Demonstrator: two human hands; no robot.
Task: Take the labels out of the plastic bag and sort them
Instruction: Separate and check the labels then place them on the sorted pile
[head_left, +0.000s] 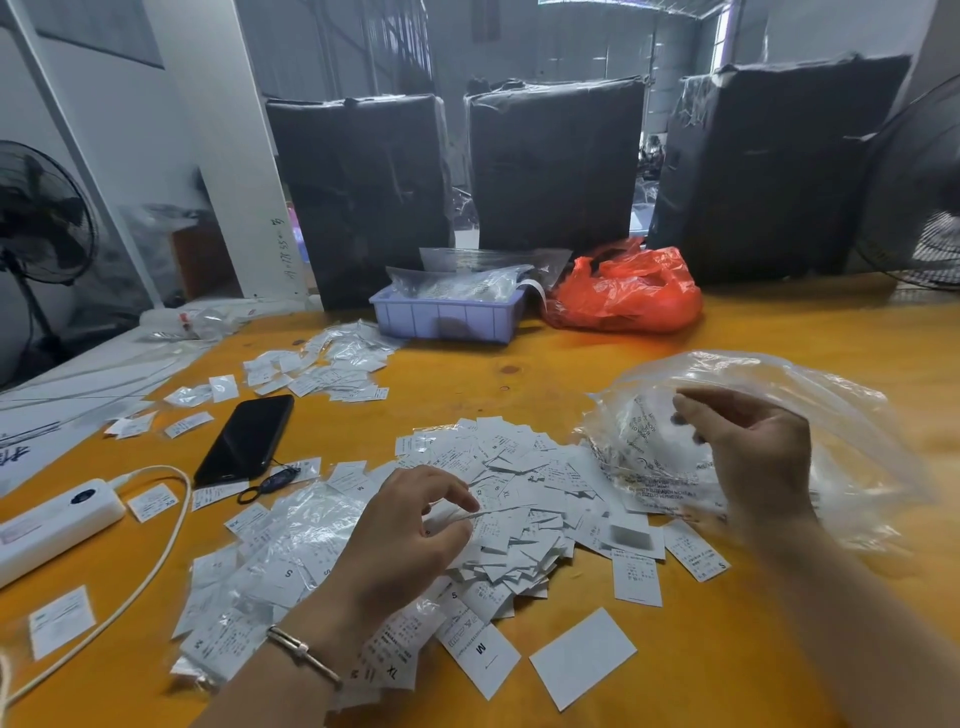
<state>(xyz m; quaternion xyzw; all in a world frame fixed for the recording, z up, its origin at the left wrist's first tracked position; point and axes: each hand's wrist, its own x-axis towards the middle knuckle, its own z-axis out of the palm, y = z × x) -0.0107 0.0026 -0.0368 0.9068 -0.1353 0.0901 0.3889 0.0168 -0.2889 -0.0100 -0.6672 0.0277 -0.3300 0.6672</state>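
A heap of small white size labels (524, 483) lies on the yellow table (675, 649) in front of me. My right hand (748, 457) holds up a crumpled clear plastic bag (810, 415) to the right of the heap, fingers curled into its film. My left hand (410, 530) hovers over the heap's left side, fingers curled, pinching a thin label edge. More labels in small clear sleeves (280, 566) lie spread to the left. Another group of labels (327, 371) sits farther back.
A black phone (244, 439) and a white power strip (57, 525) with cable lie at the left. A lilac plastic bin (447, 314) of bagged items and an orange plastic bag (623, 291) stand at the back, before black wrapped bales (550, 166).
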